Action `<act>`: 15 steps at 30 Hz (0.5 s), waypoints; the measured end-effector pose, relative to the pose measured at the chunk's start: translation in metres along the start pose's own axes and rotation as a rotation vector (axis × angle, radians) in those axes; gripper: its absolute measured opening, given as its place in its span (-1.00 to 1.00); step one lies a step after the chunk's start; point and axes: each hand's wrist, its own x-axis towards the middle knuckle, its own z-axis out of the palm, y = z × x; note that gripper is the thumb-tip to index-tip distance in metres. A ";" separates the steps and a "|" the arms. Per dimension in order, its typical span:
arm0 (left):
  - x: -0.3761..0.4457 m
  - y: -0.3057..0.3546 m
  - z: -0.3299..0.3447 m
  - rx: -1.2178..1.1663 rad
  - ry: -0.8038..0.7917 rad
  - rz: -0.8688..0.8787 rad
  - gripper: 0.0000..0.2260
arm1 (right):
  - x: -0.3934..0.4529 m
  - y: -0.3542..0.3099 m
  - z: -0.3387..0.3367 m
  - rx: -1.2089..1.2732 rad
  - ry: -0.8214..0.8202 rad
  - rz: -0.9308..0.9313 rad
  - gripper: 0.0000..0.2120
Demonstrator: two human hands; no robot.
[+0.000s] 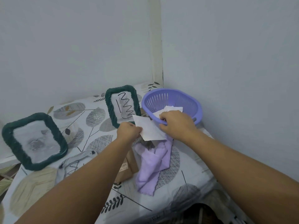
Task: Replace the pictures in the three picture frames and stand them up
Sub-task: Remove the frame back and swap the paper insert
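In the middle of the frame, the left hand (129,131) pinches a white paper (149,129) so it stays up. The right hand (175,124) reaches into the purple basket (191,101) and holds another paper there, likely picking one. Two green frames (34,140) already stand on the bench (40,183), at left and center.

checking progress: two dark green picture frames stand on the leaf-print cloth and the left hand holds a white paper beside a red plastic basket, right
Not quite: the head view shows the plastic basket is purple, not red. Two dark green picture frames do stand on the leaf-print cloth, the left hand holding white paper.
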 end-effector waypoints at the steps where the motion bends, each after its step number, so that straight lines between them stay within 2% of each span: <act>1: 0.002 0.000 0.002 0.014 0.008 0.000 -0.74 | 0.001 0.000 -0.001 0.016 0.011 -0.007 -0.84; 10: 0.013 -0.004 0.031 0.086 0.029 -0.009 -0.74 | 0.007 0.010 -0.005 0.145 0.100 -0.034 -0.84; 15: 0.013 -0.010 0.042 0.137 0.046 0.016 -0.69 | 0.002 0.009 0.006 0.110 0.044 -0.073 -0.77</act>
